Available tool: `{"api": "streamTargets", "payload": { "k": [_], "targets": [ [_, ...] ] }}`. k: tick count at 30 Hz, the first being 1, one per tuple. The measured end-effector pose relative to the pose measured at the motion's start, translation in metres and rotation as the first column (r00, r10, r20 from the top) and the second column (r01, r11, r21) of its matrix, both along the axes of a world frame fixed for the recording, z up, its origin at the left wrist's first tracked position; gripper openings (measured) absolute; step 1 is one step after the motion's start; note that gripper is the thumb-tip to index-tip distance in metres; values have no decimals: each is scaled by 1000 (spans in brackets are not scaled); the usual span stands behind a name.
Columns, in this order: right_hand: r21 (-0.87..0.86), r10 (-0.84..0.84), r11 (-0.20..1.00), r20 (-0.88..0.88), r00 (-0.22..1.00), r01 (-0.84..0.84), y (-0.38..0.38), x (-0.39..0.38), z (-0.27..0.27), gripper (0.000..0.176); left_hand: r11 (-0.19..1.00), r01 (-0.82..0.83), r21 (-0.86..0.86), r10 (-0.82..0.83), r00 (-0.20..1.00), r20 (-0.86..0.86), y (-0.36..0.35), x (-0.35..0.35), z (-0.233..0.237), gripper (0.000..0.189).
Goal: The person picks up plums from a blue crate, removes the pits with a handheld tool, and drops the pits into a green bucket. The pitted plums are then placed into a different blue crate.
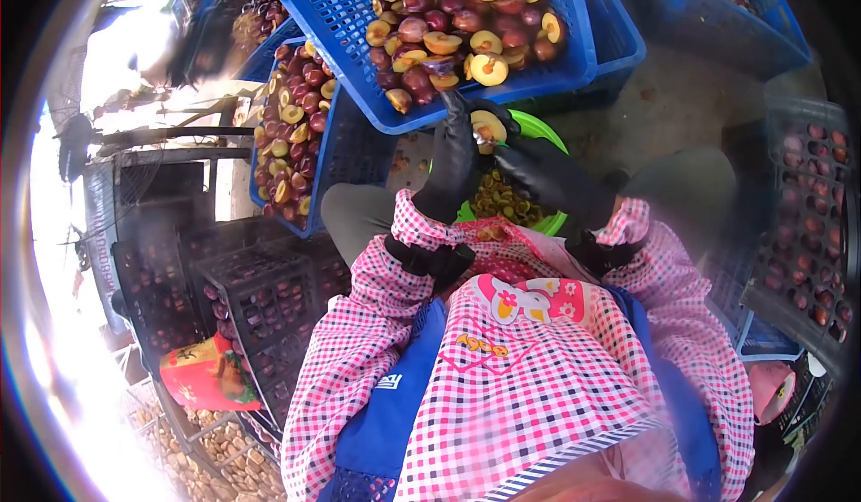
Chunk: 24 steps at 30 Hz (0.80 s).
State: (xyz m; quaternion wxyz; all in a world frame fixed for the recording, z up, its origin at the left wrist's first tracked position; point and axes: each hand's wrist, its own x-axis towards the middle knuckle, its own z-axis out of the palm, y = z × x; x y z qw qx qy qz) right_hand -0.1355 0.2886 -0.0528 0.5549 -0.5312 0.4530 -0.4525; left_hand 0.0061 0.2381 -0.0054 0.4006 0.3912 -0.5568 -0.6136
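My left hand [456,141], in a black glove, points up to the rim of a blue crate [359,98], its fingers stretched out beside halved plums [444,43]. Whether its fingertips touch the fruit is unclear. To its right, my right hand [535,163], also black-gloved, has its fingers closed around a plum half [487,128] with the cut face showing. A small shiny metal piece sits at the lower edge of that half. Below the hands stands a bright green basin [549,224] with small plum pieces [504,199] in it.
Another blue crate [321,174] of plums leans at the left. Black crates with plums stand at the lower left [256,296] and right [807,233]. More blue crates are at the upper right [753,31]. A red bag [211,374] lies lower left.
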Motion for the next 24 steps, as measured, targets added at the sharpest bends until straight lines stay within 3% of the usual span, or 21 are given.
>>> {"api": "streamTargets", "payload": {
  "k": [1, 2, 3, 4, 5, 7, 8, 9, 10, 11, 12, 13, 14, 15, 19, 20, 22, 23, 24],
  "targets": [
    [272, 212, 895, 440, 873, -354, -5, -13, 1, 34, 999, 19, 43, -19, 1000, -13, -3, -1, -1, 72],
    [318, 203, 619, 818, 538, -718, -8, -20, 2, 33, 999, 21, 43, -20, 1000, -13, -6, -3, -2, 72],
    [318, 204, 618, 818, 538, -719, -6, -18, 4, 33, 983, 54, 174, -36, 993, -110, -10, -5, -3, 74],
    [245, 306, 714, 734, 606, -656, -3, -15, 7, 33, 951, 99, 294, -38, 977, -208, -14, -7, -4, 75],
    [147, 387, 793, 628, 675, -591, 1, -10, 12, 33, 953, 102, 287, -42, 977, -209, -17, -5, -8, 75],
    [-88, 458, 883, 379, 804, -461, 8, -2, 17, 33, 860, 280, 426, -56, 882, -468, -23, -1, -17, 77],
    [-212, 451, 889, 246, 858, -406, 11, -2, 17, 32, 808, 109, 578, 104, 940, -324, -26, -2, -18, 77],
    [14, 501, 836, 392, 772, -549, 9, -9, 20, 35, 823, -35, 566, 153, 975, -163, -32, -3, -19, 78],
    [11, 497, 839, 390, 776, -543, 4, -13, 27, 35, 833, -173, 526, 205, 979, -3, -41, -5, -11, 78],
    [261, 478, 806, 242, 845, -531, 3, -14, 36, 37, 914, -64, 400, 85, 996, -37, -58, 14, -32, 68],
    [495, 480, 740, 86, 873, -456, 4, -14, 39, 39, 912, -61, 406, 81, 996, -32, -72, 19, -37, 68],
    [497, 476, 740, 88, 875, -452, 6, -12, 30, 39, 992, -72, 108, 27, 928, 373, -87, 19, -40, 58],
    [285, 372, 895, -57, 926, -342, 6, -11, 15, 41, 982, 45, -184, 100, 702, 705, -110, 17, -47, 51],
    [37, 231, 973, -170, 958, -228, 5, -12, 6, 43, 628, 436, -645, 320, 611, 724, -149, 31, -105, 44],
    [-11, 156, 987, -131, 979, -159, -2, -23, 9, 43, 711, 469, -524, 291, 481, 827, -110, -4, -55, 38],
    [25, 72, 997, -205, 976, -68, -5, -24, 6, 41, 709, 470, -525, 292, 483, 826, -112, -3, -52, 38],
    [56, -20, 998, -278, 960, 37, -6, -26, 1, 40, 936, 280, -214, 61, 470, 881, -119, 2, -45, 48],
    [121, -67, 989, -173, 983, 89, -6, -25, 8, 38, 950, 313, -20, -159, 536, 829, -121, 8, -33, 51],
    [194, -117, 973, -67, 991, 128, -5, -24, 11, 37, 949, 314, -16, -162, 533, 831, -105, 8, -24, 51]
  ]
}}
